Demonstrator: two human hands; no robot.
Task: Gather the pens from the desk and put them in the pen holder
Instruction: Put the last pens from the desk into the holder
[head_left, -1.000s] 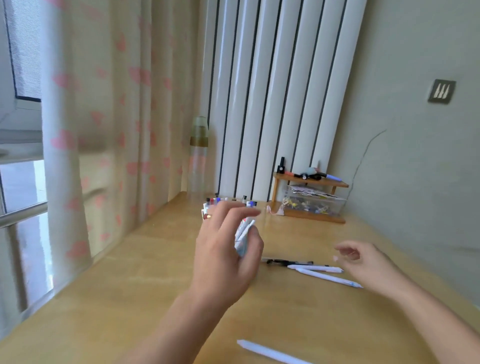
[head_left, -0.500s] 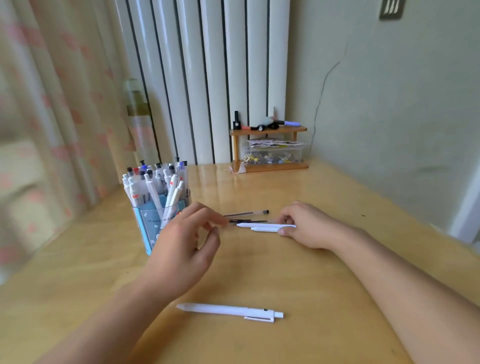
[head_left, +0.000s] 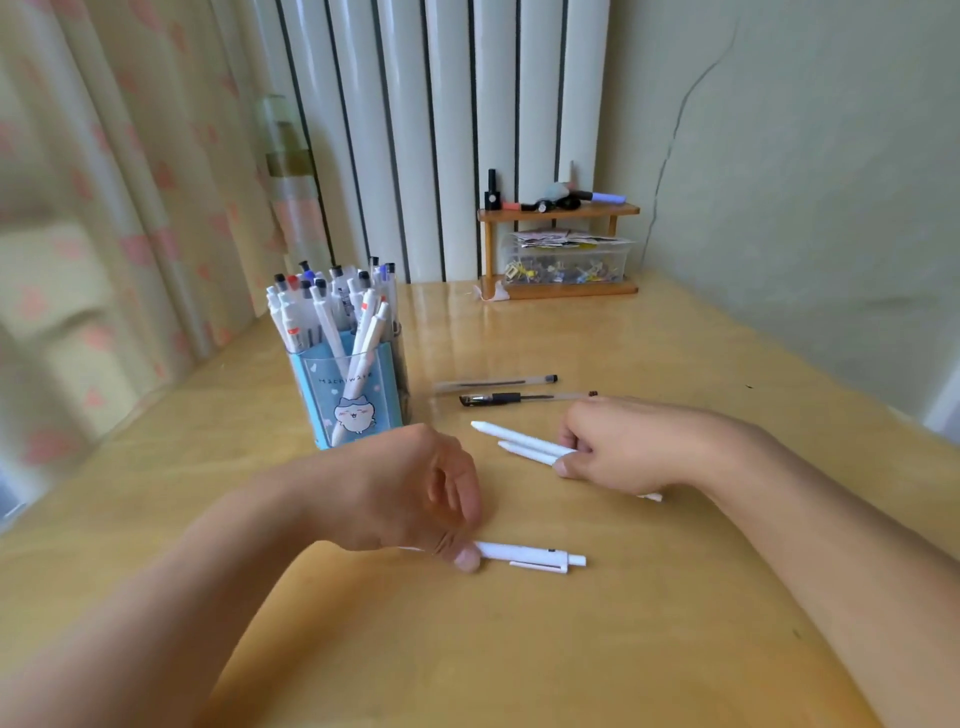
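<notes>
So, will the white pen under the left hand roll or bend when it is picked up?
The white pen looks like rigid plastic, so it probably stays straight. Its side clip lies toward the desk, which likely stops rolling. The left hand touches only one end, so the far end may swing.

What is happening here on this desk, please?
A person is gathering pens from the wooden desk. The left hand pinches the near white pen, which lies on the desk. The right hand closes its grip on two white pens. Two clear pens lie untouched behind them. The blue pen holder stands at the left, already full of pens.
</notes>
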